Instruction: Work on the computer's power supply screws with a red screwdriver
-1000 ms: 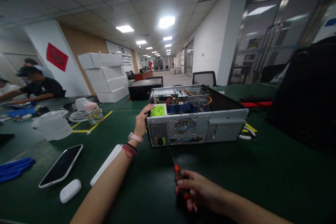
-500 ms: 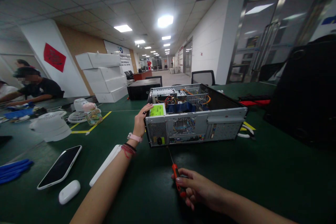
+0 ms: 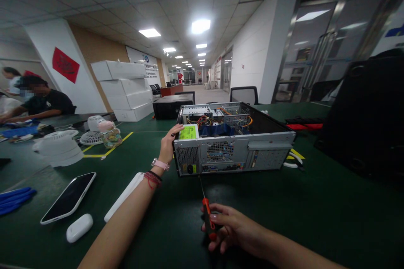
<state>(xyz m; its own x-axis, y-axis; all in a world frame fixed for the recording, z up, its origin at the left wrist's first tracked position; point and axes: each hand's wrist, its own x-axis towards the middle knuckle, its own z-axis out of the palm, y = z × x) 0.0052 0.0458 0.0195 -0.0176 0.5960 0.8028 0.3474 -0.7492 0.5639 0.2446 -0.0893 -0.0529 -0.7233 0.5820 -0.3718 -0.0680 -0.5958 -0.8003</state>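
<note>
An open desktop computer case (image 3: 271,149) lies on its side on the green table, its rear panel facing me and its cables showing inside. My left hand (image 3: 167,145) grips the near left corner, fingers over the top edge beside the power supply's green label (image 3: 188,132). Closed around a red and black screwdriver (image 3: 206,212) is my right hand (image 3: 232,225), in front of the case. The thin shaft points up and away from me, its tip at the lower edge of the rear panel near the power socket. Whether the tip sits in a screw is too small to tell.
Left of my arm lie a phone (image 3: 68,198), a white earbud case (image 3: 79,228), a long white object (image 3: 124,195) and blue gloves (image 3: 15,200). A white fan (image 3: 94,130) and jar (image 3: 110,135) stand behind. A black object (image 3: 362,113) rises at right. Co-workers sit far left.
My right hand and the screwdriver have shifted slightly left, and the handle stands more upright. My left hand keeps its place on the case. The whole view has shifted a little.
</note>
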